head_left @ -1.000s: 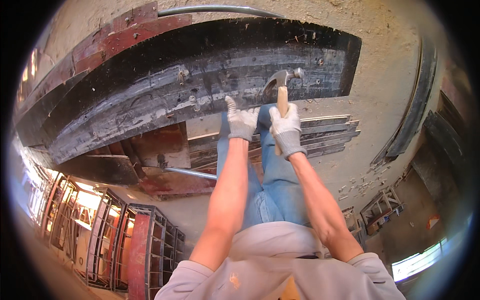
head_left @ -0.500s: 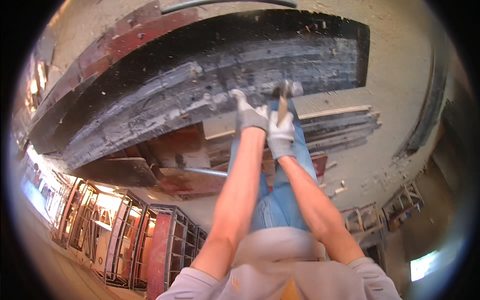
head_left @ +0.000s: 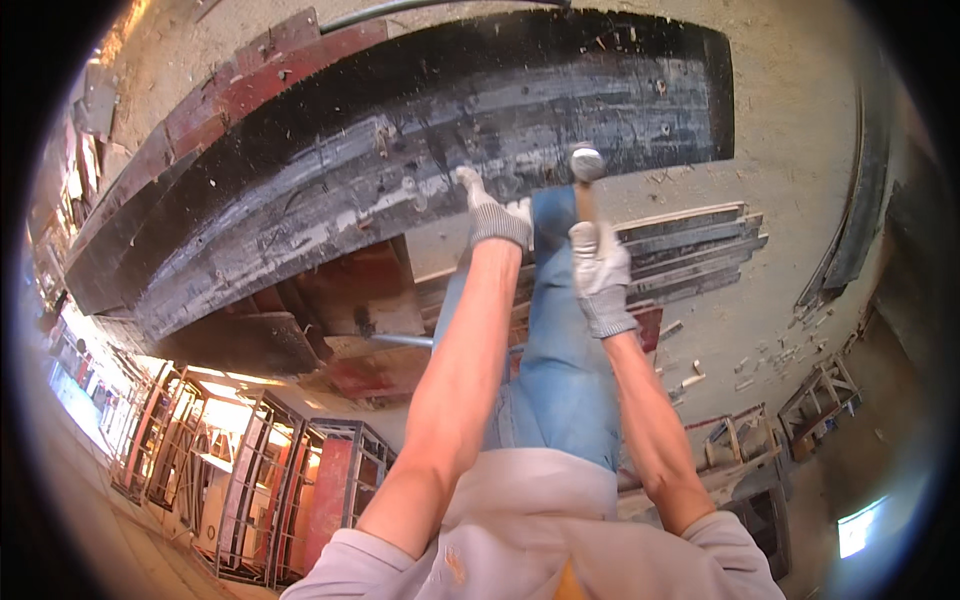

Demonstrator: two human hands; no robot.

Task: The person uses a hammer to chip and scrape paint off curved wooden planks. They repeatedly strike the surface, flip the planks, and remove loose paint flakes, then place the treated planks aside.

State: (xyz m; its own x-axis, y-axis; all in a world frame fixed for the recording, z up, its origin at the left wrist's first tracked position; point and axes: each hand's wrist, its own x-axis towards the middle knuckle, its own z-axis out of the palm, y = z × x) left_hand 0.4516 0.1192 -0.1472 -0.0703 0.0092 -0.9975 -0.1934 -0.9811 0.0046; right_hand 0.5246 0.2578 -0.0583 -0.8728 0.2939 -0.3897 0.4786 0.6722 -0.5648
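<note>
My right hand [head_left: 600,270], in a white knit glove, grips the wooden handle of a hammer [head_left: 585,170] whose steel head is raised just above the edge of a long dark plywood panel [head_left: 400,170]. My left hand [head_left: 495,212], also gloved, rests with its fingers on the lower edge of that panel, a little left of the hammer head. Whether the left fingers pinch anything is too small to tell. My blue-jeaned legs [head_left: 555,370] show below the hands.
A stack of dark boards [head_left: 690,250] lies right of the hands on the dusty concrete floor. Red-brown panels [head_left: 350,310] sit under the big panel. Metal frames [head_left: 260,480] stand at lower left, wooden trestles [head_left: 820,395] at right.
The hammer has swung up and back off the panel edge, its head now raised. My left hand has stayed on the panel's lower edge.
</note>
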